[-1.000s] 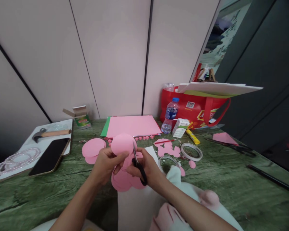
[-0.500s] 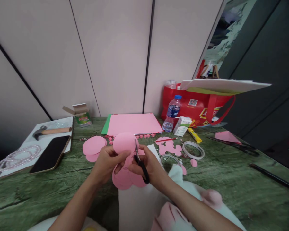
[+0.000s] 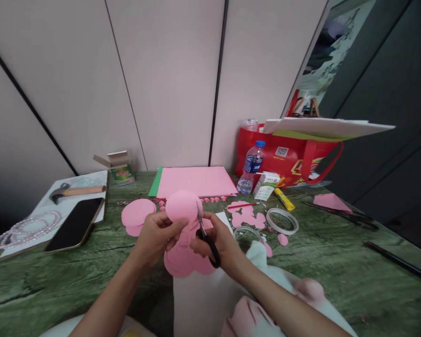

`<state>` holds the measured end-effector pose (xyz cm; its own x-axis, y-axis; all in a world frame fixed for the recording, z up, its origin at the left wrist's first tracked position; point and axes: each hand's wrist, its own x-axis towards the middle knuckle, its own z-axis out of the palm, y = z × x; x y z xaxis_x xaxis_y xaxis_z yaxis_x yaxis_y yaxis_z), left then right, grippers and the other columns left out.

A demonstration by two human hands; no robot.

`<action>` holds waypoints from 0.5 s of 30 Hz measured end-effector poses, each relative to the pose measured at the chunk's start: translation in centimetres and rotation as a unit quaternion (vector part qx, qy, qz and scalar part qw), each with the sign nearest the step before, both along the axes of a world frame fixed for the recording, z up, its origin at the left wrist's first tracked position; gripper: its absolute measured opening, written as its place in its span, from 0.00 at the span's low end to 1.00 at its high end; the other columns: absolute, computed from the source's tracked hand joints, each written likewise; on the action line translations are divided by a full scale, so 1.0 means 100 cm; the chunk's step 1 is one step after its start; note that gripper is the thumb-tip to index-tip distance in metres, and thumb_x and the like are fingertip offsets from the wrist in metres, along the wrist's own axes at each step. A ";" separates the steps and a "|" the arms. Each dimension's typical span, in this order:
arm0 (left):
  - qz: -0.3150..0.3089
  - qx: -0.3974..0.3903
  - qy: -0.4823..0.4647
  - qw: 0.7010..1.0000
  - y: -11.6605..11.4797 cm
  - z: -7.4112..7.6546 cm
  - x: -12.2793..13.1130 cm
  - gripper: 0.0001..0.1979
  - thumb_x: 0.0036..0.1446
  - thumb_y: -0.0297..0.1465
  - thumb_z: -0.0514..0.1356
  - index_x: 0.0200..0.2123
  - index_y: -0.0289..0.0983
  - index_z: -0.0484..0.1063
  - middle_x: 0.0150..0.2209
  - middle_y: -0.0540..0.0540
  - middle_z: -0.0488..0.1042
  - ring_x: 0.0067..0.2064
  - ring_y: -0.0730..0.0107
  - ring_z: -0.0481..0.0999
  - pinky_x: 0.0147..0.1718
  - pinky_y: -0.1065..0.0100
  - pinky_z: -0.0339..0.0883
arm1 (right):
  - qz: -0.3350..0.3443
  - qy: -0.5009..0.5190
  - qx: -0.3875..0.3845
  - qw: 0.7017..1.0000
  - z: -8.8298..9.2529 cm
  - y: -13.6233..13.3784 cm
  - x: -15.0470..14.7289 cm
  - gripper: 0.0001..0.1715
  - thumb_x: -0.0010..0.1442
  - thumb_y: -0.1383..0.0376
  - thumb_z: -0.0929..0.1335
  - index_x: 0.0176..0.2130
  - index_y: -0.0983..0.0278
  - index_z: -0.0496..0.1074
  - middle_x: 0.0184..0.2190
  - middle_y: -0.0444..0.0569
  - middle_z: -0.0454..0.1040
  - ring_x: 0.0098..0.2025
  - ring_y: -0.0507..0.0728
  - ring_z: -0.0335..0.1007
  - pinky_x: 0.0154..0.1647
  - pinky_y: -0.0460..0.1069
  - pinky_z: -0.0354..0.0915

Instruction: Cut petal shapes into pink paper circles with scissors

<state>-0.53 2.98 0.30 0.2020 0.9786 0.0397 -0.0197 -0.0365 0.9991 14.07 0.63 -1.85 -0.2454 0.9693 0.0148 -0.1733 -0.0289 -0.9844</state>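
Note:
My left hand (image 3: 160,234) pinches a round pink paper disc (image 3: 181,206) by its lower edge, thumb in front. My right hand (image 3: 215,238) grips scissors (image 3: 208,244) by their black handles, and the blades meet the disc's right edge. Whether the blades are fully closed I cannot tell. Below both hands lie more pink paper circles (image 3: 178,264), partly hidden by my fingers, on a white sheet (image 3: 189,299). A small stack of pink discs (image 3: 137,213) rests left of my left hand.
Pink sheets (image 3: 196,180) lie against the wall. Right are paper scraps (image 3: 247,218), a pencil (image 3: 241,205), tape rolls (image 3: 282,221), a glue stick (image 3: 284,199), a water bottle (image 3: 251,166) and a red bag (image 3: 287,159). A phone (image 3: 75,224) and hammer (image 3: 79,190) lie left.
The whole view has shifted slightly. My hands, the disc and the scissors keep almost the same pose, with the blades still at the disc's right edge.

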 end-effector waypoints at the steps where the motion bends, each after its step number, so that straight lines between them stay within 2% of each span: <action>1: 0.001 0.000 -0.003 1.000 0.000 0.000 0.000 0.13 0.43 0.31 0.61 0.15 0.34 0.61 0.10 0.58 0.57 0.10 0.86 0.52 0.09 0.78 0.44 | -0.001 -0.008 0.002 1.000 0.000 0.000 0.000 0.35 0.37 0.62 0.73 0.42 0.64 0.54 0.14 0.35 0.64 0.15 0.47 0.55 0.16 0.42 0.55; 9: 0.005 0.015 -0.021 1.000 0.000 -0.001 -0.002 0.14 0.45 0.30 0.61 0.15 0.33 0.59 0.10 0.58 0.57 0.11 0.87 0.52 0.10 0.79 0.44 | -0.007 -0.049 0.012 0.999 0.000 0.001 0.000 0.34 0.37 0.59 0.72 0.42 0.64 0.54 0.11 0.34 0.64 0.13 0.48 0.57 0.13 0.41 0.53; 15: -0.066 -0.003 -0.055 0.996 -0.002 0.001 0.001 0.08 0.50 0.32 0.56 0.24 0.35 0.63 0.16 0.54 0.68 0.11 0.80 0.62 0.08 0.77 0.53 | -0.001 -0.038 0.003 0.999 0.002 -0.002 -0.001 0.34 0.38 0.58 0.71 0.41 0.63 0.54 0.12 0.34 0.63 0.14 0.48 0.58 0.14 0.42 0.54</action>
